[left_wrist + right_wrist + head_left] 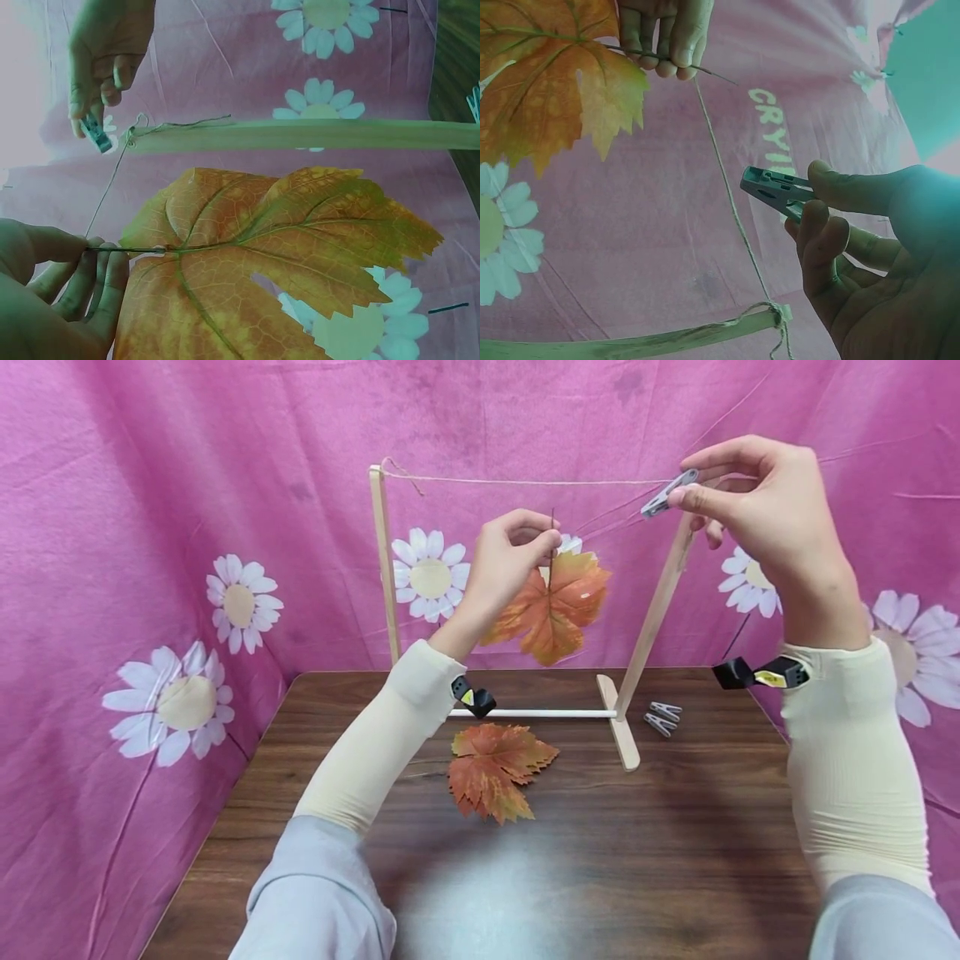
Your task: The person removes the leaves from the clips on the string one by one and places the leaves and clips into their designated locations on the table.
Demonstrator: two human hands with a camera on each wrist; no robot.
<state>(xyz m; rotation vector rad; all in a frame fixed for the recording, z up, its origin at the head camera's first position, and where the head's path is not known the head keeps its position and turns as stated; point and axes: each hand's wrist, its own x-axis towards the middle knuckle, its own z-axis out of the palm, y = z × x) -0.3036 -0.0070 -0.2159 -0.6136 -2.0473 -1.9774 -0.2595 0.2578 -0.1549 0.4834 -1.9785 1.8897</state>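
My left hand [513, 560] pinches the thin dark stem of an orange artificial maple leaf [566, 602], which hangs below the fingers. The stem's upper end comes up near the string [525, 482] tied across a wooden frame. In my right hand [780, 510] a grey clothespin [670, 493] sits between thumb and fingers, by the top of the frame's right post [660, 602]. From the right wrist view the clothespin [776, 191] points toward the string, a gap apart from it. The left wrist view shows the leaf [247, 247] spread flat, veins visible.
Another orange leaf [495, 772] lies on the brown table [600, 877] in front of the frame's white bottom bar [540, 714]. Two grey clothespins [662, 718] lie right of the frame's wooden foot [618, 727]. Behind stands a pink cloth [300, 485] with daisies.
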